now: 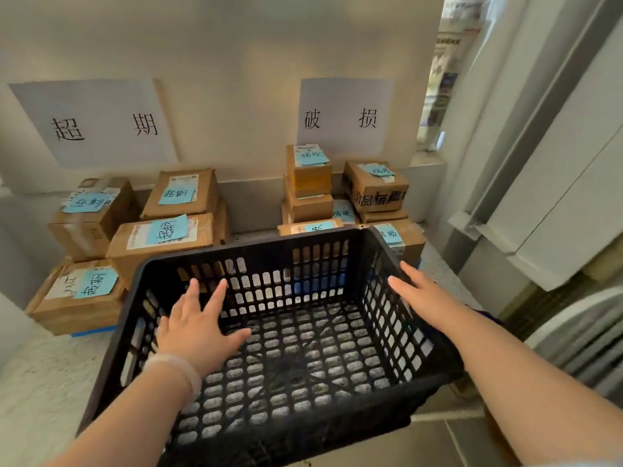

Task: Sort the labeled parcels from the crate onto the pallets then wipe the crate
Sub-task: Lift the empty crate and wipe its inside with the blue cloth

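the black slotted crate (253, 247) sits low in the middle of the view with its open top facing up. its long axis seems to run left to right, turned a little so the far right corner points at the right stack of parcels (374, 192). nothing lies inside it; the speckled floor (43, 375) shows through the slots in its base.

the left hand (199, 326) hangs over the left half of the crate, palm down, its fingers (215, 298) straight and spread wide, gripping nothing. a pale bracelet (175, 365) circles that wrist. the right hand (421, 294) lies along the right rim with its fingers straight and together, holding nothing. whether it touches the rim i cannot tell.

behind the crate, against the wall, the left stack of parcels (161, 237) stands under a paper sign (97, 124) and the right stack under a second sign (344, 117), with a gap between the two stacks. the boxes on view carry blue handwritten notes. a blue pallet edge (91, 332) shows under the left stack.

the crate's far rim is close to both stacks. open floor lies to the left of the crate, and a pale panelled surface (556, 197) closes in on the right.
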`<state>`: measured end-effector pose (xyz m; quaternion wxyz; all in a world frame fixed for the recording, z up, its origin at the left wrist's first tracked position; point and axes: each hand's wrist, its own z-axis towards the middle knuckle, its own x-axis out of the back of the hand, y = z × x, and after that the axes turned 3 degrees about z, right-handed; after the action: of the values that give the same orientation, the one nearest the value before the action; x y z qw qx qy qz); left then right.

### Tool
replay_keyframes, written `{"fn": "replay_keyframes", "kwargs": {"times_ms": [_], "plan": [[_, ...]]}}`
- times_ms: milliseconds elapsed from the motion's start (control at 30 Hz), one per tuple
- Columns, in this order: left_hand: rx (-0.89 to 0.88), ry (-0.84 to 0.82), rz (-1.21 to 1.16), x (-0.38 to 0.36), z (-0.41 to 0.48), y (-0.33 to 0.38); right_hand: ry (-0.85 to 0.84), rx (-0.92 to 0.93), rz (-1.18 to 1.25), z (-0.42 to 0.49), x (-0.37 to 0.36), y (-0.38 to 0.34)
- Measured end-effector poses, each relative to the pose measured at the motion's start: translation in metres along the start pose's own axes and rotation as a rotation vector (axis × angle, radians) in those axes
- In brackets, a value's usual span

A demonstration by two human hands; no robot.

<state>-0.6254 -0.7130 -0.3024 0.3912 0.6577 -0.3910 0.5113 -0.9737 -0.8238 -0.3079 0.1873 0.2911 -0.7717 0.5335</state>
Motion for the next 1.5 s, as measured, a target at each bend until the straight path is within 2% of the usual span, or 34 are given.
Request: {"fn": "replay_keyframes", "kwargs": {"times_ms": [133,267,400,567,733,800,867,967,1067,1133,1200,1300,1500], "plan": [[-0.168,-0.008,0.000,-0.015,0.008,0.067,0.059,-0.057,0.071,0.015,0.017,0.049],[-0.185,-0.084,0.005,-0.036,0.016,0.116,0.056,-0.146,-0.212,0.039,0.039,0.103],[-0.139,-0.146,0.003,-0.053,0.018,0.151,0.008,-0.135,-0.439,0.077,0.057,0.139],[-0.054,-0.200,-0.014,-0.059,0.020,0.176,-0.184,-0.048,-0.688,0.118,0.054,0.167],[0.010,-0.248,0.009,-0.059,0.017,0.179,-0.232,-0.101,-0.761,0.159,0.054,0.192],[0.071,-0.282,-0.050,-0.060,0.011,0.175,-0.291,-0.146,-0.764,0.169,0.051,0.206],[0.126,-0.301,-0.151,-0.062,0.006,0.171,-0.283,-0.133,-0.798,0.174,0.047,0.215],[0.157,-0.306,-0.215,-0.064,0.004,0.169,-0.167,-0.009,-0.849,0.179,0.042,0.216],[0.145,-0.287,-0.233,-0.064,0.006,0.173,-0.177,0.042,-0.751,0.181,0.040,0.210],[0.105,-0.260,-0.220,-0.063,0.007,0.175,-0.155,0.037,-0.566,0.179,0.038,0.200],[0.081,-0.241,-0.201,-0.060,0.007,0.174,-0.033,0.052,-0.328,0.175,0.039,0.183],[0.058,-0.178,-0.186,-0.054,0.007,0.170,0.150,0.174,-0.044,0.160,0.048,0.143],[-0.091,0.071,-0.263,-0.022,0.016,0.143,0.366,0.389,0.307,0.090,0.065,0.028]]}}
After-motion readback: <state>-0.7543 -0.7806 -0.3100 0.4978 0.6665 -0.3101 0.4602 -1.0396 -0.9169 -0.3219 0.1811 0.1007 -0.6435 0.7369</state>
